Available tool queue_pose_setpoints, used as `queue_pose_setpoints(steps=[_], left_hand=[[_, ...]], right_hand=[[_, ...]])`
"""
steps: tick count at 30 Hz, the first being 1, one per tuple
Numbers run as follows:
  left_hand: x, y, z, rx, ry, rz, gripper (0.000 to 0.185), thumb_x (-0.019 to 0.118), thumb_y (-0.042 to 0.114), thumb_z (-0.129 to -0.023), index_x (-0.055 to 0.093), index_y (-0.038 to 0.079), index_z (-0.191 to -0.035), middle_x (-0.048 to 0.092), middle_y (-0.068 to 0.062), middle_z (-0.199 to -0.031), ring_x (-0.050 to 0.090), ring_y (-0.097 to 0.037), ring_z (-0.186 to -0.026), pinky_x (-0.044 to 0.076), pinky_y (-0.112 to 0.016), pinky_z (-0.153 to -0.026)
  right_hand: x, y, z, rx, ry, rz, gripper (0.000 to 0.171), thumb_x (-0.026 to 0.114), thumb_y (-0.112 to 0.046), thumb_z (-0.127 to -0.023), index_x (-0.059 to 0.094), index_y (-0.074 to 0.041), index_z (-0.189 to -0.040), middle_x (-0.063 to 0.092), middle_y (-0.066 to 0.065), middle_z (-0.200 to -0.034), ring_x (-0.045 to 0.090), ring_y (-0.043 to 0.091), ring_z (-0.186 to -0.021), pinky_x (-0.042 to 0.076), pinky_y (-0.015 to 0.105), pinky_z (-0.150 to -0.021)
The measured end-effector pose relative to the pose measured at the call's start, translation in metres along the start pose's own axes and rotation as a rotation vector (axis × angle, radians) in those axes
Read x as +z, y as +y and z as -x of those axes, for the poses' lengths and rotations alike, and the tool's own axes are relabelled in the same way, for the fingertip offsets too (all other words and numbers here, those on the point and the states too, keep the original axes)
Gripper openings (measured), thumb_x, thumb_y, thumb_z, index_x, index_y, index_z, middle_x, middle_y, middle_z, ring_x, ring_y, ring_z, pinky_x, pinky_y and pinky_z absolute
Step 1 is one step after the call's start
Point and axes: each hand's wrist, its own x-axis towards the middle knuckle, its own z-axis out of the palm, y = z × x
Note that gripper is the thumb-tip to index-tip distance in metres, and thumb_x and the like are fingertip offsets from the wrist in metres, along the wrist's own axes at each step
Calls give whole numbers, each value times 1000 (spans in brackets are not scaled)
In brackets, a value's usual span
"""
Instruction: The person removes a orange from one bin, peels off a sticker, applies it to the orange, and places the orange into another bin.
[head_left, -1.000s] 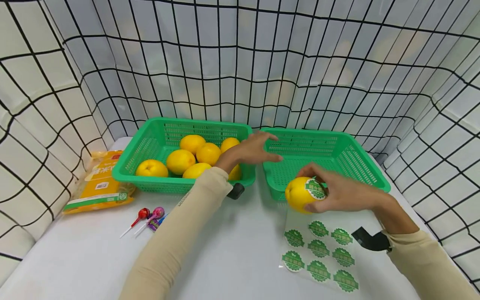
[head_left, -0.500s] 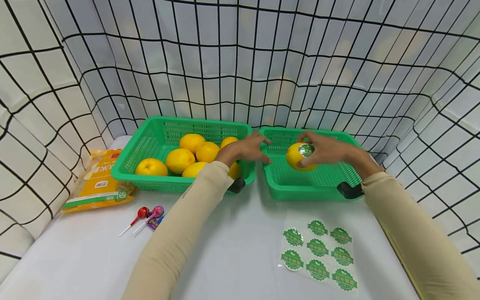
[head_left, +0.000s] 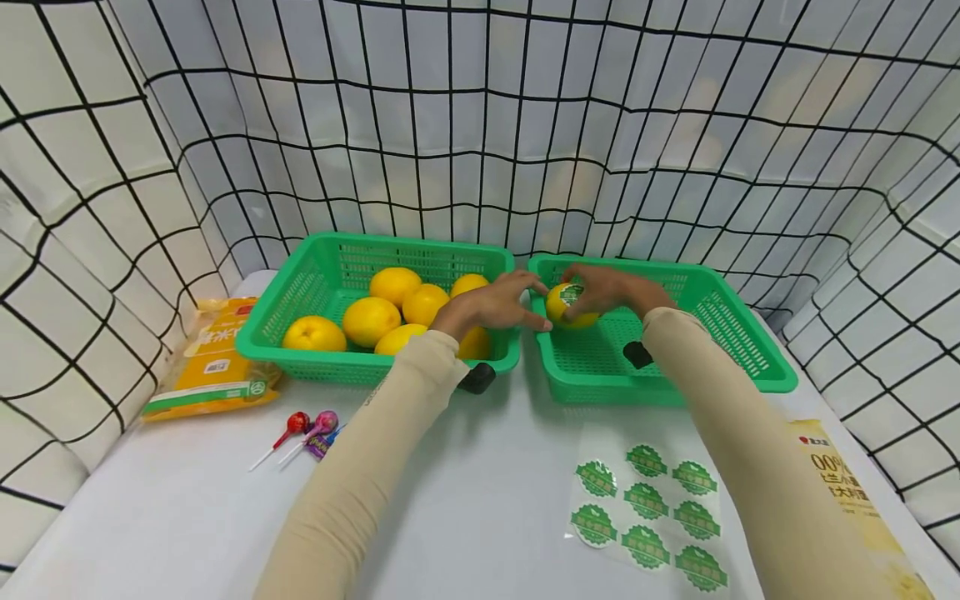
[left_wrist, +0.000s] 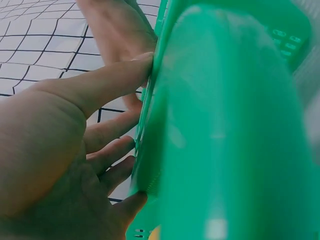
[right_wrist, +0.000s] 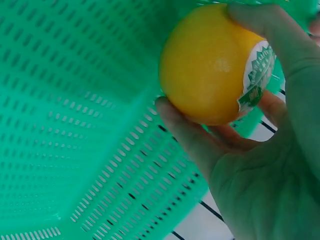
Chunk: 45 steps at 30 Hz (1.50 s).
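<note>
My right hand (head_left: 609,287) grips a yellow lemon (right_wrist: 205,65) between thumb and fingers, inside the right green basket (head_left: 607,390), close to its left end. A green-and-white round sticker (right_wrist: 257,75) is stuck on the lemon's side. My left hand (head_left: 495,304) is between the two baskets, its fingers loosely extended. In the left wrist view, the left thumb and fingertips lie right at the basket rim (left_wrist: 150,95). Several more lemons (head_left: 371,322) lie in the left green basket (head_left: 330,367), partly hidden by the left hand and forearm.
A sheet of green stickers (head_left: 647,502) lies in front of the right basket. Lollipops (head_left: 297,422) and an orange bag (head_left: 217,358) are at the left. A yellow package (head_left: 840,483) is at the right, partly behind the forearm. Black netting (head_left: 465,158) stands behind the baskets.
My right hand has carried the stickered lemon back and left, from over the basket's front edge into its left end. The left hand stays nearly in place. A yellow package now shows at right.
</note>
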Motion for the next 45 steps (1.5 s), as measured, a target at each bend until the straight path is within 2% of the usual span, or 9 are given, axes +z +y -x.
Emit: queue_pose_setpoints(steps=[3, 6, 12, 19, 31, 39, 45], left_hand=[[1, 0, 0, 7, 10, 17, 65, 73, 35, -102, 49, 10, -157, 19, -7, -176, 2, -30, -165, 18, -54, -131], [4, 0, -1, 9, 8, 26, 65, 74, 35, -101, 50, 10, -156, 18, -7, -176, 1, -30, -165, 18, -54, -131], [4, -2, 2, -8, 10, 40, 66, 74, 36, -101, 49, 11, -157, 15, -6, -177, 0, -31, -165, 19, -55, -130], [3, -3, 5, -7, 13, 32, 66, 73, 36, -102, 47, 12, -158, 14, -6, -177, 0, -30, -165, 19, -56, -130], [3, 2, 9, -13, -5, 38, 67, 71, 35, -103, 45, 11, -160, 12, -7, -178, 1, -29, -165, 19, -54, -131], [3, 3, 11, -14, -7, 43, 67, 71, 34, -103, 44, 11, -160, 12, -7, -178, 3, -30, -165, 20, -55, -130], [5, 1, 11, -8, -4, 47, 66, 71, 33, -103, 45, 11, -160, 14, -7, -177, 4, -30, -165, 21, -55, -130]], right_hand=[[4, 4, -5, -4, 15, 15, 69, 74, -32, -98, 44, -9, -155, 52, 24, -149, 57, 40, -125, 50, 56, -103], [7, 6, -2, 3, -4, -36, 69, 73, -28, -100, 42, -8, -159, 43, 27, -158, 52, 45, -134, 49, 60, -108], [8, 3, 1, 30, -51, -135, 71, 70, -23, -104, 35, -9, -164, 35, 32, -161, 56, 50, -131, 60, 55, -96], [6, 3, -4, 21, -27, -125, 72, 71, -26, -103, 36, -5, -163, 37, 32, -159, 56, 49, -132, 55, 56, -103], [6, 4, 1, 43, -29, -82, 73, 71, -28, -104, 34, -10, -164, 31, 33, -164, 50, 51, -138, 54, 59, -104], [8, 8, 1, 46, -2, -55, 72, 72, -30, -103, 37, -9, -162, 39, 32, -157, 56, 46, -128, 57, 55, -99], [10, 7, -3, 26, 39, 24, 72, 72, -34, -101, 41, -8, -161, 41, 30, -160, 56, 45, -131, 53, 57, -102]])
